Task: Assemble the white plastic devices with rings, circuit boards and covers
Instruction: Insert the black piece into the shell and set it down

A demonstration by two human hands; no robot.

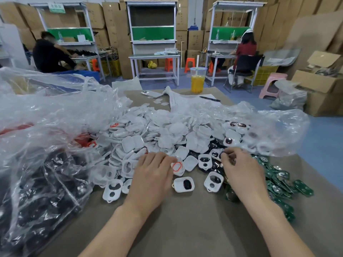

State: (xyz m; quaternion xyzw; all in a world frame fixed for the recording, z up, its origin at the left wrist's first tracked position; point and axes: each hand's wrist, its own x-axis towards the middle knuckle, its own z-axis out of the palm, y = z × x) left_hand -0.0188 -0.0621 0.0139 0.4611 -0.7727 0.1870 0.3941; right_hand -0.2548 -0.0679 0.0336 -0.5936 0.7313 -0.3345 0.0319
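Pinching a white shell point(179, 171), orange ring point(176, 166) seated inside, with the left hand point(152, 175) at the near edge of the heap of white shells point(157, 130) on the brown table point(185, 219). Nipping a small dark piece point(222, 155), too blurred to name, between curled fingers of the right hand point(239, 167). Flanked by green circuit boards point(278, 179) to the right, crumpled plastic bags point(46, 145) to the left.

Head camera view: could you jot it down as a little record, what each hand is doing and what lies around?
left hand: holds a white shell with an orange ring inside
right hand: pinches a small dark part, too small to identify
heap of white shells: beyond both hands
green circuit boards: piled beside right hand
clear plastic bags: left, dark parts inside
drink cup: far side
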